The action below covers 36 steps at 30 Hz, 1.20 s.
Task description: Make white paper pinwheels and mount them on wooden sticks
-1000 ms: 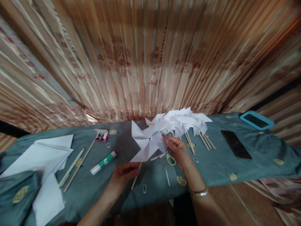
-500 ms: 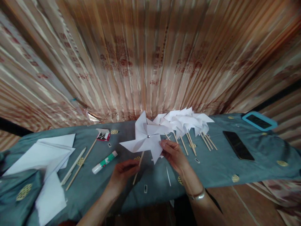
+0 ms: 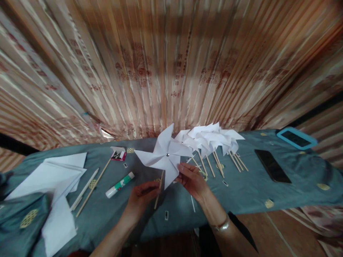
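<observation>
One pinwheel in two hands, more piled at right

Holds one white paper pinwheel [image 3: 158,160] above the cloth-covered table [image 3: 246,196], centre, just left of the pile. Shows four blades, one silvery pin [image 3: 167,155] at the middle. Grips its one wooden stick [image 3: 160,191] with the left hand [image 3: 141,195], thumb and fingers nearly closed, loosely curled. Pinches one lower blade with the right hand [image 3: 191,177], thumb to fingertips; wears one bracelet [image 3: 223,225] on that wrist.

Includes one pile of white pinwheels [image 3: 211,138], overlapping; cannot count exactly. Has several sticks poking out toward the near edge. Half hides one yellow-green loop [image 3: 204,175] behind the right hand.

To the left: counts one glue stick [image 3: 119,184], one small red-and-white box [image 3: 119,154], one loose stick [image 3: 92,189] touching or overlapping the box, cannot tell which. Adds overlapping white paper [image 3: 57,176], exact sheet count unclear. To the right: counts one black phone [image 3: 272,166], one blue-framed device [image 3: 297,138].
</observation>
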{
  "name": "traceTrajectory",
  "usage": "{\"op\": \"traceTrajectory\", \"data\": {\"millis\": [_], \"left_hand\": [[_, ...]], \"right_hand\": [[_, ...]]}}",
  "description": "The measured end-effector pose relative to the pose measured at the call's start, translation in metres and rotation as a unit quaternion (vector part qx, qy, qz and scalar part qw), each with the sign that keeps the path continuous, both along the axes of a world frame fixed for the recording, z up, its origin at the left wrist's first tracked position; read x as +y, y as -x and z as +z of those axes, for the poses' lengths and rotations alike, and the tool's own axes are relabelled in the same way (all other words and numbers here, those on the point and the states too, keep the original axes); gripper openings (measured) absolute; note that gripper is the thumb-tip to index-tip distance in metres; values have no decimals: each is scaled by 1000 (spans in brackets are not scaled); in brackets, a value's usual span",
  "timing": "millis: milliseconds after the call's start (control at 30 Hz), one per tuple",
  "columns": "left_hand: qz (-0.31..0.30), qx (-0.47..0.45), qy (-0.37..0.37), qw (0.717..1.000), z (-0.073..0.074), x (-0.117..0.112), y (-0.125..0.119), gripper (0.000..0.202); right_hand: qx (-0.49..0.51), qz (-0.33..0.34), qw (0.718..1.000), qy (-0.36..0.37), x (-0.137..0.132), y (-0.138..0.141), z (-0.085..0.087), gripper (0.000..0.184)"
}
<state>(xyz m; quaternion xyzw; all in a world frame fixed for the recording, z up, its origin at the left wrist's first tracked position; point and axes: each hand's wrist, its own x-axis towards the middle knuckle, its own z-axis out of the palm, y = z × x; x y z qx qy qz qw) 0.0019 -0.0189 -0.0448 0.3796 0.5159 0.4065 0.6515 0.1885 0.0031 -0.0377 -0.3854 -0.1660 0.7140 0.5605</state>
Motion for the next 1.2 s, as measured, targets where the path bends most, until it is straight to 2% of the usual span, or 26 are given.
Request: {"op": "traceTrajectory", "data": {"millis": [367,533,700,800,933,1033,1200], "left_hand": [[-10,-46,22,999,4,-1,-5,24],[-14,-48,7,999,6,0,-6,24],[-28,-17,1,999,6,0,-6,22],[-18,-19,-2,1000,4,1,-4,22],[2,-6,-14,1000,2,5,4,23],[21,3,-15,1000,2,8,9,26],[18,-13,20,1000,1,4,11,29]], "right_hand": [[26,21,999,8,-4,13,-1,29],[34,19,999,2,-4,16,-4,24],[-4,33,999,-4,-7,21,-4,25],[-66,53,996,-19,-10,21,-3,26],[-186,109,974,-68,-11,8,5,34],[-220,115,963,-110,-10,-11,14,36],[-201,21,972,-117,-6,-44,27,35]]}}
